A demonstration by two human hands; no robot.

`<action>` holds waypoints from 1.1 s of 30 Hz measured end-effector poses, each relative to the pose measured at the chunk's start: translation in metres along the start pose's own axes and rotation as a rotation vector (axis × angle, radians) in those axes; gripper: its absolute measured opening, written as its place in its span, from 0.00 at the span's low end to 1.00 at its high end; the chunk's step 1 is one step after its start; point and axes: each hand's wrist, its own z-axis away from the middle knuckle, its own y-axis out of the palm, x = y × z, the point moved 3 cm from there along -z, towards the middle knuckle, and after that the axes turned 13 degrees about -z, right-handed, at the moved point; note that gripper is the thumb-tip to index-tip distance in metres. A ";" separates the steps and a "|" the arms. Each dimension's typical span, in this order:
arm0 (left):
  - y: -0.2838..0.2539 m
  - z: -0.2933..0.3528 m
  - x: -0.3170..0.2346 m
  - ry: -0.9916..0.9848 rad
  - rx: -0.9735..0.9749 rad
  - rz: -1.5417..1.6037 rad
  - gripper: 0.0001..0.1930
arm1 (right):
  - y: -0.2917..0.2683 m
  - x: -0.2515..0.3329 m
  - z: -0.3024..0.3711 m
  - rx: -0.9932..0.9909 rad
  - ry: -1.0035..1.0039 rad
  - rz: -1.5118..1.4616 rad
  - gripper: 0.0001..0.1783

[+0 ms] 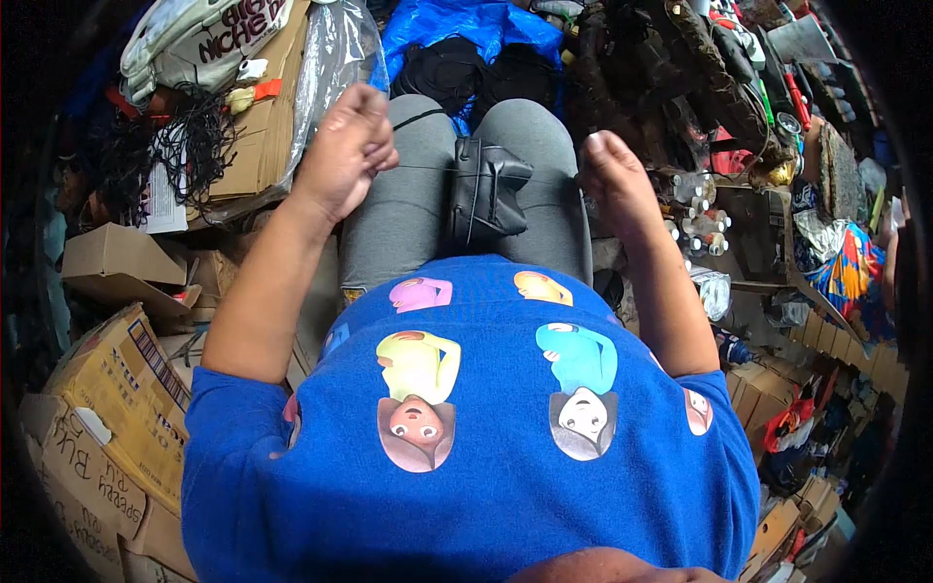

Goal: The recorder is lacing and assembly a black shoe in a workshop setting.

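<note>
A black leather shoe upper (483,189) rests between my grey-clad knees. A thin dark thread (423,167) runs taut across it from hand to hand. My left hand (345,146) is fisted over my left thigh, pinching the thread's left end. To the right of the shoe, my right hand (612,175) is closed on the thread's other end. I am seated and wear a blue shirt with printed figures.
Cardboard boxes (107,389) are piled at my left, with a tangle of black cord (190,146) and clear plastic wrap beside them. A blue plastic sheet (457,24) lies ahead. Small bottles (700,209), tools and cluttered goods fill the right side.
</note>
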 end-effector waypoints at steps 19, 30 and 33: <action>0.065 -0.082 0.044 -0.129 0.290 -1.674 0.18 | 0.046 -0.004 -0.006 0.162 -0.043 1.160 0.14; 0.029 -0.079 0.047 -0.247 0.187 -1.282 0.20 | 0.040 0.030 0.038 -0.033 -0.254 0.925 0.12; 0.032 -0.078 0.046 -0.275 0.209 -1.276 0.19 | 0.050 0.022 0.044 0.074 -0.413 1.235 0.06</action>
